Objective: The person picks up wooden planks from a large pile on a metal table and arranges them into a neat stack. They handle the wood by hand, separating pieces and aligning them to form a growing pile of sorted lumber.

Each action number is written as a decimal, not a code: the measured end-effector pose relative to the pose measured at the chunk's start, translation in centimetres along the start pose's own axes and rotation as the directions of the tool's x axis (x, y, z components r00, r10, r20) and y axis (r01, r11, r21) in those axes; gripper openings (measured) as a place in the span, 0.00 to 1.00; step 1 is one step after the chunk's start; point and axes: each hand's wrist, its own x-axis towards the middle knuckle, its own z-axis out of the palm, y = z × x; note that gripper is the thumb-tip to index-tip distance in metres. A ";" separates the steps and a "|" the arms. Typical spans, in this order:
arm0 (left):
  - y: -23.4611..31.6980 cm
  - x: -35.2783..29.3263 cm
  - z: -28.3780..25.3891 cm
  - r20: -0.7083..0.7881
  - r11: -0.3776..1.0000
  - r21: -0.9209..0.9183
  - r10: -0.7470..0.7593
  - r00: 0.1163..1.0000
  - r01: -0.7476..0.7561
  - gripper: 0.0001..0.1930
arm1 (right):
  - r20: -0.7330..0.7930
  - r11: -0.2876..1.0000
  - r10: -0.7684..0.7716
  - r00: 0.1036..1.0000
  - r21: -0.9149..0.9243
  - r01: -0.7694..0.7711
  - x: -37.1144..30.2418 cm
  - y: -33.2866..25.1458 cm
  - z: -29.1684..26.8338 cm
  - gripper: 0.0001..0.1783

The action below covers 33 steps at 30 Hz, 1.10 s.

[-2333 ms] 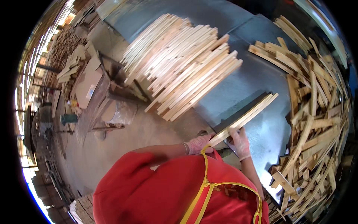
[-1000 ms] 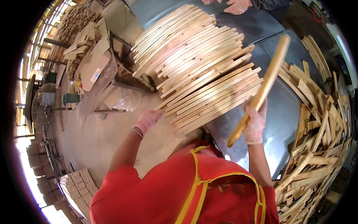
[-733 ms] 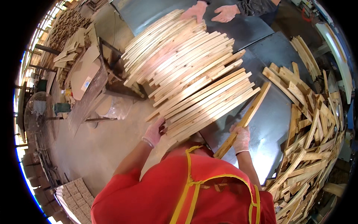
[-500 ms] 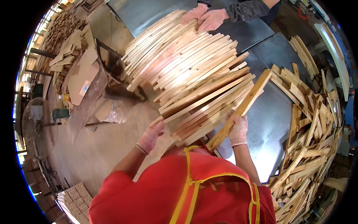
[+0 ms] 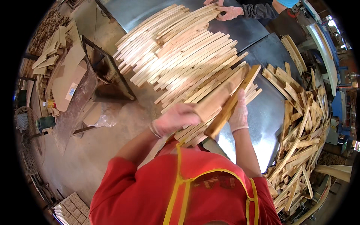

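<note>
My right hand [image 5: 239, 115], in a pale work glove, grips a brown-edged wooden strip [image 5: 234, 103] that slants up and away to the right. My left hand [image 5: 178, 119], gloved too and smeared by motion, holds the near end of a wider, blurred wooden board [image 5: 221, 93]. The board lies tilted beside the strip, above the row of wooden slats [image 5: 195, 63]. These pale slats lie side by side across the metal table [image 5: 262, 123], their ends uneven. At the far edge, another person's gloved hand [image 5: 229, 13] holds the ends of some slats.
A heap of loose wood offcuts [image 5: 300, 146] rises on the right, with a few longer strips [image 5: 293, 54] behind it. To the left stand a metal-framed stand with cardboard [image 5: 71, 84] and a fan [image 5: 26, 138]. Stacked blocks [image 5: 71, 210] sit at lower left.
My left hand has moved right and lifted a board from the row toward the strip in my right hand. The other person's hands have pulled several slats rightward over the others.
</note>
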 end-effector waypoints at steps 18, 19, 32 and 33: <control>-1.6 0.5 6.1 0.490 0.982 0.039 -0.179 0.853 0.184 0.48 | 0.033 0.953 -0.301 0.953 -0.038 0.302 -6.1 -1.3 -4.2 0.38; -1.8 0.8 6.4 0.452 0.969 0.240 -0.161 0.877 0.054 0.46 | 0.036 0.949 -0.303 0.952 -0.085 0.305 -5.5 -0.6 -4.9 0.38; -1.7 2.9 6.8 0.151 0.508 0.840 0.114 0.982 -0.188 0.49 | -0.060 0.974 -0.223 0.973 -0.050 0.220 -6.9 3.5 1.8 0.42; 0.0 3.2 6.6 0.088 0.497 0.862 0.040 0.995 -0.096 0.49 | -0.025 0.985 -0.170 0.985 -0.006 0.170 -6.0 3.8 2.6 0.43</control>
